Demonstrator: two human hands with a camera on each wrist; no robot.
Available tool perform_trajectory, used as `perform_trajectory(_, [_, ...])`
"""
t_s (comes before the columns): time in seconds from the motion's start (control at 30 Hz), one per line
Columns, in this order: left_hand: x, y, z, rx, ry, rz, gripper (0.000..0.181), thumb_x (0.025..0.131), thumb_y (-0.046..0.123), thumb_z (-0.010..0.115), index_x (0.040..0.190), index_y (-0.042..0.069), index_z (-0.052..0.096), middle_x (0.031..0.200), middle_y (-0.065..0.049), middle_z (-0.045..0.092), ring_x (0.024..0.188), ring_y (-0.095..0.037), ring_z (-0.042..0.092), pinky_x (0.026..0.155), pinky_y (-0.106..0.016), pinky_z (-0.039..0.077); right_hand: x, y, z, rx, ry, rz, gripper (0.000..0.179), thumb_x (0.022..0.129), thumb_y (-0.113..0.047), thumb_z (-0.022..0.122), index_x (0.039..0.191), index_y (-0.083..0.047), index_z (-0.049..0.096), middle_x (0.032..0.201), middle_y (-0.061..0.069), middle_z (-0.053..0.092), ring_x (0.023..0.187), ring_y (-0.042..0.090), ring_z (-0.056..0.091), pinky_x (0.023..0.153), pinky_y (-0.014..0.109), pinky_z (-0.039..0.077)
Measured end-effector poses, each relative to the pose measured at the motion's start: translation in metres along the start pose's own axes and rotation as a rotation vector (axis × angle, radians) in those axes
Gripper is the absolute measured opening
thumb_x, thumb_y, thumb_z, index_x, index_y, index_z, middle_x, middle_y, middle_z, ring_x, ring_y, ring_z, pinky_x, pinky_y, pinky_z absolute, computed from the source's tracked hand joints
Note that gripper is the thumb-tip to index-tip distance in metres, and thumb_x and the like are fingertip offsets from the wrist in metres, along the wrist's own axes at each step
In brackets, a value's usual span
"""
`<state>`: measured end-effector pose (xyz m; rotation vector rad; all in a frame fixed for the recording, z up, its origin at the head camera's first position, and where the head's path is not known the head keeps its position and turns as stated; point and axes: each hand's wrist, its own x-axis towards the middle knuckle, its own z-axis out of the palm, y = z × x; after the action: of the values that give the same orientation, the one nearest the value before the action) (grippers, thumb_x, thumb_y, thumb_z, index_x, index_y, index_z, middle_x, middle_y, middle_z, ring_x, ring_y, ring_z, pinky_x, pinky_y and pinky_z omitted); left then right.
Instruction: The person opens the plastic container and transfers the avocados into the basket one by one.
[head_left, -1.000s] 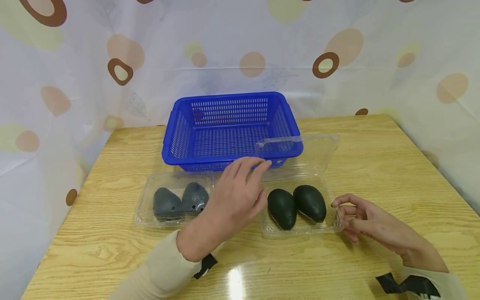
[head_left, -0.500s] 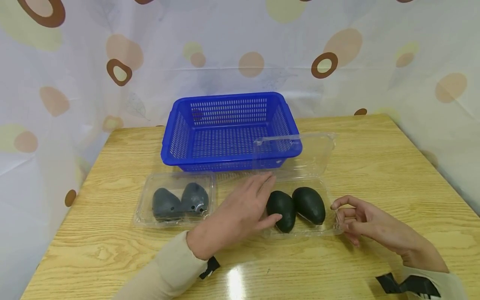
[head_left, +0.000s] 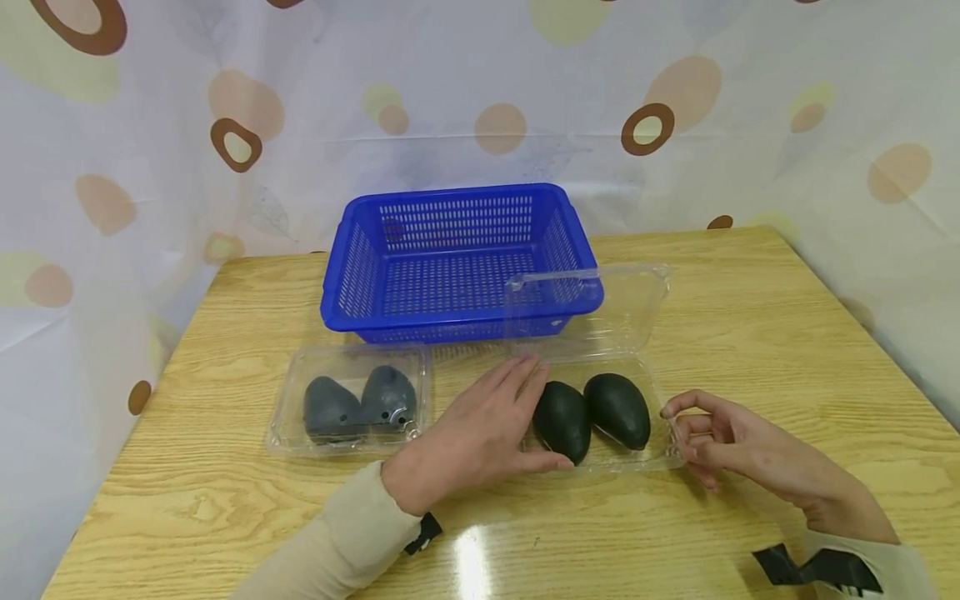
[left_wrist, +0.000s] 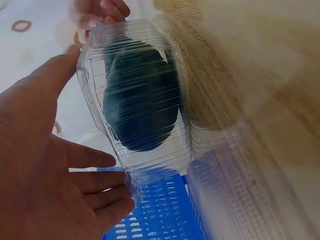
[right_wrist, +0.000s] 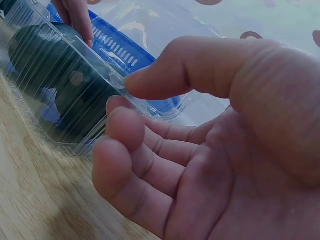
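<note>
A clear plastic clamshell container (head_left: 611, 457) stands with its lid (head_left: 633, 304) raised at the back. Two dark green avocados (head_left: 562, 422) lie side by side in its base. My left hand (head_left: 480, 425) spans the container's left end with straight fingers and an outstretched thumb, its fingertips at the rim in the left wrist view. At the right end, my right hand (head_left: 738, 442) has bent fingers and holds the edge between thumb and fingertips. In the right wrist view, the thumb (right_wrist: 165, 72) meets the rim, and the fingers curl below it.
A second clear container (head_left: 288, 425), its lid down over two avocados (head_left: 390, 398), sits to the left. Behind both stands a blue slotted basket (head_left: 457, 323), partly seen through the raised lid. A patterned curtain (head_left: 450, 92) hangs behind the wooden table (head_left: 600, 533).
My left hand has come down and slightly right, from above the table to the open container's left end. My right hand has stayed at the right end.
</note>
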<state>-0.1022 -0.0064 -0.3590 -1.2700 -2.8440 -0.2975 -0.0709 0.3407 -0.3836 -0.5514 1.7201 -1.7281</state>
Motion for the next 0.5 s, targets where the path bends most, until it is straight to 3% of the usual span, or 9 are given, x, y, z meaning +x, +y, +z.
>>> perform_trajectory(0.23, [0.0027, 0.0020, -0.0016, 0.005, -0.054, -0.010, 0.109, 0.082, 0.078, 0.055, 0.154, 0.001, 0.030, 0.161, -0.016, 0.030, 0.151, -0.028, 0.026, 0.125, -0.035, 0.021, -0.0005, -0.0032, -0.0004, -0.096, 0.047, 0.016, 0.032, 0.104, 0.001, 0.034, 0.135, 0.007, 0.033, 0.089, 0.000, 0.060, 0.061, 0.037, 0.048, 0.056, 0.044, 0.050])
perform_trajectory(0.5, [0.0042, 0.0036, -0.0026, 0.047, -0.062, -0.008, 0.108, 0.081, 0.078, 0.056, 0.153, 0.001, 0.033, 0.160, -0.016, 0.034, 0.150, -0.027, 0.029, 0.124, -0.033, 0.023, -0.0005, -0.0091, 0.0031, -0.249, 0.277, 0.086, 0.034, 0.106, -0.009, 0.041, 0.137, 0.005, 0.041, 0.093, 0.001, 0.060, 0.071, 0.026, 0.060, 0.067, 0.040, 0.058])
